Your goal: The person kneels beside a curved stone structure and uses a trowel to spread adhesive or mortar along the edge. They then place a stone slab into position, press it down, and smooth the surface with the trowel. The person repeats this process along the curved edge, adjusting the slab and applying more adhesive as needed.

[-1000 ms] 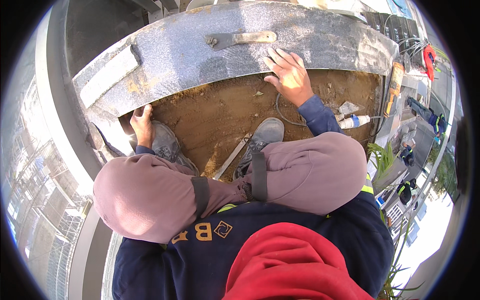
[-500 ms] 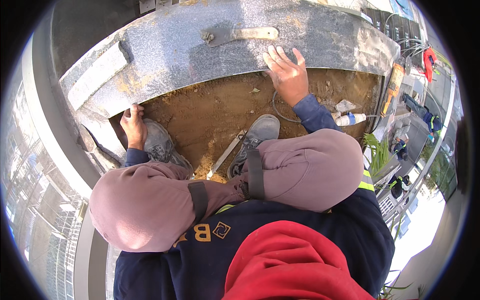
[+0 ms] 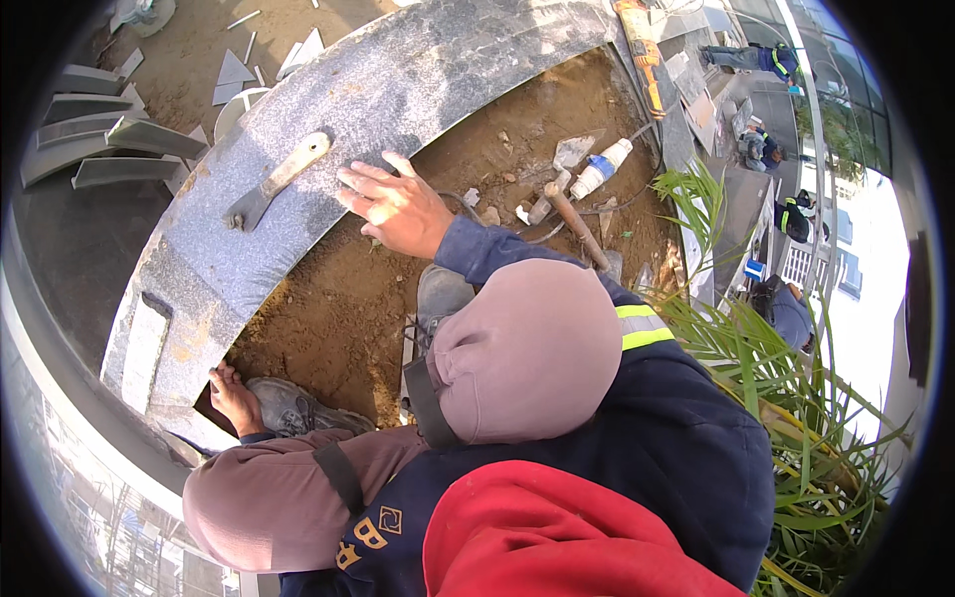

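Observation:
A long curved grey stone slab [image 3: 229,259] spans the space ahead of me, its near edge above bare soil. My left hand [image 3: 235,400] is closed at the slab's near-left corner, fingers curled against the edge. Toward the middle of that edge, my right hand [image 3: 398,209] lies with its fingers spread on the slab, holding nothing. Left of those fingers rests a putty knife [image 3: 279,179] with a pale handle and a dirty blade. A narrow stone strip [image 3: 146,353] lies on the slab's left end.
An orange power tool [image 3: 642,60] lies beyond the soil. On the soil are a white-and-blue cable connector [image 3: 603,167] and a wooden-handled tool [image 3: 577,225]. Curved stone pieces [image 3: 139,137] stand at far left. Palm leaves [image 3: 766,398] rise at right; other people [image 3: 781,62] are farther off.
The view has swung to the right, bringing the palm and wooden-handled tool into sight. Both hands keep about the same places at the slab; the putty knife stays lying there.

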`<act>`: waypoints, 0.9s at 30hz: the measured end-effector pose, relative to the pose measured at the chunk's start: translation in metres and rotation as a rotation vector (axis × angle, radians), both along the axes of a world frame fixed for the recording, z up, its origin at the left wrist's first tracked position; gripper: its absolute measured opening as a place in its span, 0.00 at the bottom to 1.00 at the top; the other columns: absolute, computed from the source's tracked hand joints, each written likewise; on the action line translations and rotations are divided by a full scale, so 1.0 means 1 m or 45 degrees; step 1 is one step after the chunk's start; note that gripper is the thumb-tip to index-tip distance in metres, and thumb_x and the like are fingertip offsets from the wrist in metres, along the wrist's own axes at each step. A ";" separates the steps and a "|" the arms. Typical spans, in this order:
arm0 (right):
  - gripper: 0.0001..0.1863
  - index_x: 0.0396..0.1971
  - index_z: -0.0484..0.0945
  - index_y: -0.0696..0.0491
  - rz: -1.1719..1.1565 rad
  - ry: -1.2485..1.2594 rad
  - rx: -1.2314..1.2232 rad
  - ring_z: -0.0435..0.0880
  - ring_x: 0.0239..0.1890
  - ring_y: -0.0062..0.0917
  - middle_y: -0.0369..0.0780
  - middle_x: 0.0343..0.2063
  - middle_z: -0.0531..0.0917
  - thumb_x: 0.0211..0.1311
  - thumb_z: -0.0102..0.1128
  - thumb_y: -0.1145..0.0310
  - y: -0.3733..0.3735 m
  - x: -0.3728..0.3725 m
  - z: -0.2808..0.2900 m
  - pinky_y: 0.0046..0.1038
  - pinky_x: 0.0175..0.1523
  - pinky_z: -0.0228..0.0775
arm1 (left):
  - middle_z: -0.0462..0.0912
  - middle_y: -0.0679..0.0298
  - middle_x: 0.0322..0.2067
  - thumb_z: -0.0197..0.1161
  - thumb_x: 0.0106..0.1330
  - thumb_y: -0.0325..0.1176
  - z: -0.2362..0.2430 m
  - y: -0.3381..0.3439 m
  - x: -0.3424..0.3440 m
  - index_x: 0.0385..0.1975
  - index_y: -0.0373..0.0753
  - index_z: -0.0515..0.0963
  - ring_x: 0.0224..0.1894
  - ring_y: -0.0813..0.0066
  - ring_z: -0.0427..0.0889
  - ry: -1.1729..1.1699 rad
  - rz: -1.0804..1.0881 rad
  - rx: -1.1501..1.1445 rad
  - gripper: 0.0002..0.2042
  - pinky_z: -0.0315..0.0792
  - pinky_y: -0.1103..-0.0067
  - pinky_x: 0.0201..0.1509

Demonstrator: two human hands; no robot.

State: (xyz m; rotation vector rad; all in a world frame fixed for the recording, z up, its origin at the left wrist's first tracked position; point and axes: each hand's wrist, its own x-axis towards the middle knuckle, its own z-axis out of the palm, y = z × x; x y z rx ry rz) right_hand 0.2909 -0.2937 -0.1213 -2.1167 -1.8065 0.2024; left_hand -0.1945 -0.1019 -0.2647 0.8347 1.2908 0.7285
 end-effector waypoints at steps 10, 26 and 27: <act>0.25 0.57 0.78 0.57 -0.604 0.267 0.419 0.76 0.61 0.44 0.49 0.58 0.79 0.58 0.69 0.68 -0.010 0.033 0.010 0.45 0.66 0.66 | 0.79 0.57 0.55 0.59 0.75 0.54 -0.012 0.008 -0.020 0.59 0.31 0.71 0.49 0.71 0.73 0.080 0.003 -0.027 0.29 0.63 0.71 0.53; 0.39 0.73 0.56 0.60 -0.875 2.144 0.523 0.67 0.66 0.23 0.39 0.66 0.69 0.70 0.65 0.63 -0.026 0.029 -0.008 0.29 0.71 0.57 | 0.80 0.64 0.47 0.61 0.74 0.51 0.005 0.000 0.002 0.49 0.37 0.74 0.43 0.75 0.72 -0.015 0.023 -0.013 0.21 0.64 0.74 0.49; 0.39 0.74 0.57 0.58 -0.857 2.137 0.519 0.68 0.64 0.21 0.37 0.66 0.69 0.70 0.64 0.59 -0.026 0.031 -0.010 0.30 0.70 0.58 | 0.80 0.64 0.47 0.61 0.75 0.51 0.006 0.001 0.002 0.49 0.37 0.74 0.43 0.74 0.72 -0.008 0.029 -0.019 0.21 0.64 0.74 0.49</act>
